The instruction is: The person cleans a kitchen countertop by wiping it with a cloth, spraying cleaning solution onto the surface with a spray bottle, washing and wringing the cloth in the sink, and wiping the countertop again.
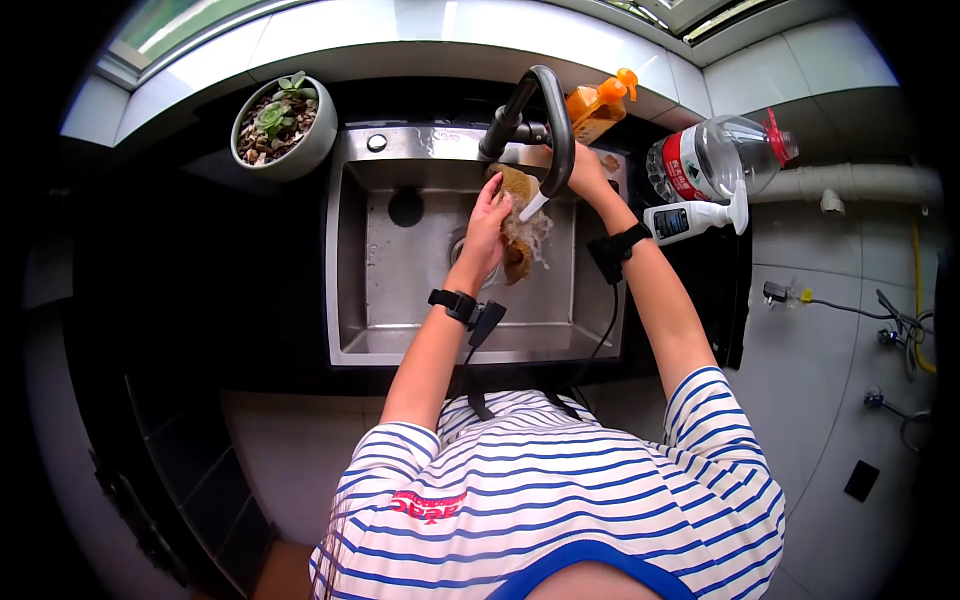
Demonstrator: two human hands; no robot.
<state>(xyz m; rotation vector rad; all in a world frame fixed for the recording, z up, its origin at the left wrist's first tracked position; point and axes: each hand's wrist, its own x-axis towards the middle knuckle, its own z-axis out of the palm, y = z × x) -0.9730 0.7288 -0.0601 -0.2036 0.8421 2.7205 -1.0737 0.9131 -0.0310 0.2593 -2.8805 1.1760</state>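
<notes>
In the head view, my left hand (484, 232) is closed on a wet brown cloth (517, 262), which hangs over the steel sink (390, 340). Water runs from the black faucet (560, 110) through its pale spout tip (535, 207) and splashes over the cloth. My right hand (588, 176) reaches behind the spout, close to the faucet's side lever (535, 132). The faucet neck hides most of its fingers, so its grip does not show.
An orange pump bottle (596, 108) stands behind the faucet. To the right are a large clear water bottle (735, 155) and a white spray bottle (680, 221). A potted succulent (318, 140) sits at the left. Cables run down from both wrist straps.
</notes>
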